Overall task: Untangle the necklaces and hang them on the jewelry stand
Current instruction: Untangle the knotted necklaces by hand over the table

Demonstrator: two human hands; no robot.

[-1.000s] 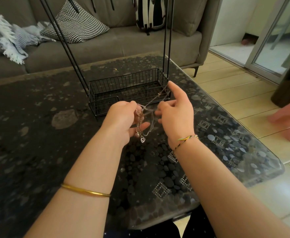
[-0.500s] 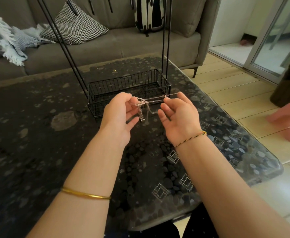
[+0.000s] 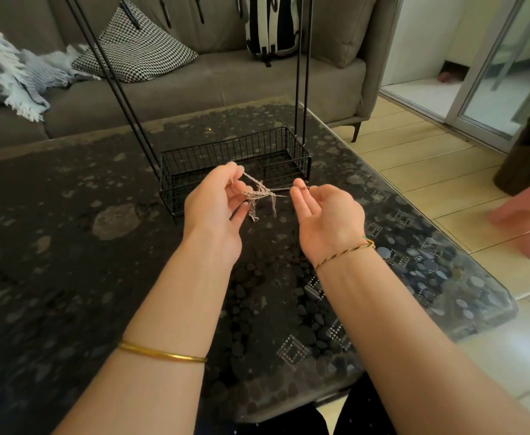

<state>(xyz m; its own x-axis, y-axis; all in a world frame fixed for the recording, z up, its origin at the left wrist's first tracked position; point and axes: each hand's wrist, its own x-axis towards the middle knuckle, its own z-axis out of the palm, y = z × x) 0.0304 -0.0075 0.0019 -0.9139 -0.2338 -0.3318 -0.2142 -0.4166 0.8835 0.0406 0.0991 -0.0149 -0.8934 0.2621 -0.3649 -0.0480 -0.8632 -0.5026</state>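
Left hand (image 3: pixel 216 208) and right hand (image 3: pixel 326 215) pinch the tangled necklaces (image 3: pixel 262 194), stretched sideways (loops dangling).

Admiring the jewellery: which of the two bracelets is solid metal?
The gold bangle on the left forearm: a smooth solid band. The cord bracelet on the right wrist is thin braided thread.

Left hand (image 3: pixel 215 208) and right hand (image 3: pixel 328 213) raised apart, fingertips pinching.
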